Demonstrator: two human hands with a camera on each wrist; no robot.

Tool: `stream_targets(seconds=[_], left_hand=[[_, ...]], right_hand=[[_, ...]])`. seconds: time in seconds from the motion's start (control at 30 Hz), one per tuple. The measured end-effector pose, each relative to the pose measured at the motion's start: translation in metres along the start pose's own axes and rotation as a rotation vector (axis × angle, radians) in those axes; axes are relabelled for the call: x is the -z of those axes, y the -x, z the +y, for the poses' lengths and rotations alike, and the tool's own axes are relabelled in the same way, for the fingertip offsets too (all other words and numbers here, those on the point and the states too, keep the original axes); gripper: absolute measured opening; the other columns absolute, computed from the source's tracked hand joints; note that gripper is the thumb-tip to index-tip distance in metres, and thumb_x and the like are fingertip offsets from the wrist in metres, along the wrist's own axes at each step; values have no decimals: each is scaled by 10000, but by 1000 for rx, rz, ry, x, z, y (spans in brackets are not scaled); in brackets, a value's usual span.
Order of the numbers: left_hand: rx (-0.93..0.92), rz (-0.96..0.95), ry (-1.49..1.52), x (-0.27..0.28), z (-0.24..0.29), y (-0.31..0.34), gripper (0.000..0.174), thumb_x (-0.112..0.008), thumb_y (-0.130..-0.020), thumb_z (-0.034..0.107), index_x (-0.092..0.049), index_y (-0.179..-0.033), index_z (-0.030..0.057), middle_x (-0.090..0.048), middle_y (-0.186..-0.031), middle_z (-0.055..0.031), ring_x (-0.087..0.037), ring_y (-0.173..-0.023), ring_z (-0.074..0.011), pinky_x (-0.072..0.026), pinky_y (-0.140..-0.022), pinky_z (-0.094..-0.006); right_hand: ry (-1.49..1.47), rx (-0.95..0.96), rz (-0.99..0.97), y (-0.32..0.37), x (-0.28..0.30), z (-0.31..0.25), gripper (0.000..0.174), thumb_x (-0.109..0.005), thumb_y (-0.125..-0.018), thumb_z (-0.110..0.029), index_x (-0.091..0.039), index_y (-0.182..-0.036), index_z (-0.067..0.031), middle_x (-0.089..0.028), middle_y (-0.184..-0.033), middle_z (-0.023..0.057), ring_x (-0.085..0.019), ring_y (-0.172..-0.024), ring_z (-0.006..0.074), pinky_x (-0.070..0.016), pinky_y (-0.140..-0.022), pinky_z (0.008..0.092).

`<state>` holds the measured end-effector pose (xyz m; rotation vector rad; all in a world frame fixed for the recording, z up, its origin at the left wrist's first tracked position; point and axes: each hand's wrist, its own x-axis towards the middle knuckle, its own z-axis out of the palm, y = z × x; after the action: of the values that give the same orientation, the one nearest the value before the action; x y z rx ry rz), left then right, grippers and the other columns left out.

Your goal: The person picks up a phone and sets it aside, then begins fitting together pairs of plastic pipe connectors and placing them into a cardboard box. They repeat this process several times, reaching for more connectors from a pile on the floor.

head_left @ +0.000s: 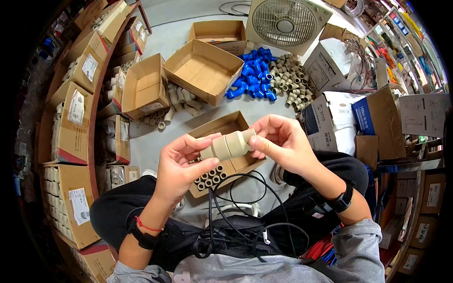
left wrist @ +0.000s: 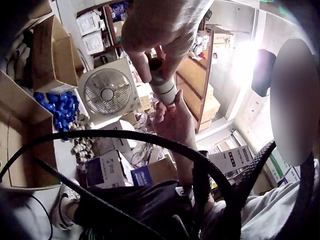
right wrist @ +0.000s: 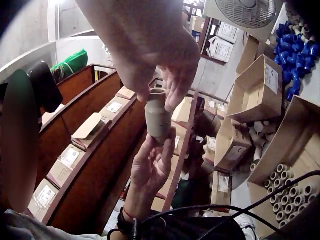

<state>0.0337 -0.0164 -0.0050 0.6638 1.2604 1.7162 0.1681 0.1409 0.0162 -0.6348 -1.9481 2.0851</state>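
Observation:
Both hands hold a beige plastic pipe reducer [head_left: 228, 145] up in front of the body, above an open carton. My left hand [head_left: 181, 158] grips its wider left end between thumb and fingers. The narrower right end is pinched by my right hand [head_left: 283, 141], thumb on the near side. In the right wrist view the reducer [right wrist: 158, 117] stands nearly upright between the hands, its narrow open end uppermost. Below the hands, the carton [head_left: 252, 165] contains several short beige pipe fittings [head_left: 207, 178] in rows, open ends up.
Blue elbow fittings [head_left: 255, 75] and beige fittings [head_left: 290, 78] lie heaped on the floor near a box fan [head_left: 285, 23]. Open cartons [head_left: 203, 70] stand further off. Shelves of boxes [head_left: 78, 137] line the left. Black cables [head_left: 264, 188] loop across the lap.

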Motion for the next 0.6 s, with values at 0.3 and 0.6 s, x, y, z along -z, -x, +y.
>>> stream_targets(seconds=[0.3, 0.6], left_hand=[[-79, -59, 7, -3, -1, 1, 232, -624, -667, -80, -508, -855, -7, -512, -1073, -210, -541, -926, -173, -464, -776, -272], [-43, -27, 15, -7, 7, 1, 259, -623, -682, -51, -508, -910, -7, -523, -1068, -181, -539, -931, -172, -448, -797, -276]], right_hand=[[-25, -46, -63, 1, -1, 1, 277, -446, -867, -238, -530, -807, 19, -579, -650, 59, -541, -532, 70, -432, -487, 172], [-127, 7, -40, 0, -8, 9, 238, -467, -861, -242, -540, -779, -30, -532, -660, -35, -464, -595, 15, -385, -538, 157]])
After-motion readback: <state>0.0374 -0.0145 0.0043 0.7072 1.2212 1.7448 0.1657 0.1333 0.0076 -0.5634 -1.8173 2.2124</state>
